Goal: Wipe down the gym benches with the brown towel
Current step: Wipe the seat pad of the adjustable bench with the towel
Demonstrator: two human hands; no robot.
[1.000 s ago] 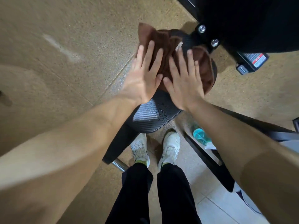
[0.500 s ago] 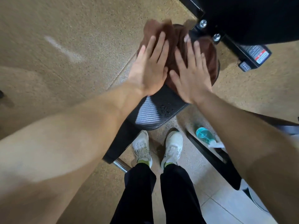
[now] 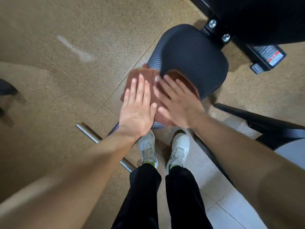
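left hand (image 3: 137, 111) and right hand (image 3: 179, 103) flat – pressing crumpled brown towel (image 3: 145, 75), ribbed black bench pad (image 3: 189, 55)

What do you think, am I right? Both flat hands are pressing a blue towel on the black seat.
Not quite: the towel is brown, not blue. The head view shows it. The rest is right: the left hand and the right hand, both flat, are pressing the brown towel on the black seat.

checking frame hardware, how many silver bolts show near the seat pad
2: one bolt at the seat pad's far right corner, the other bolt just right of it on the same black bracket. Others may be hidden.
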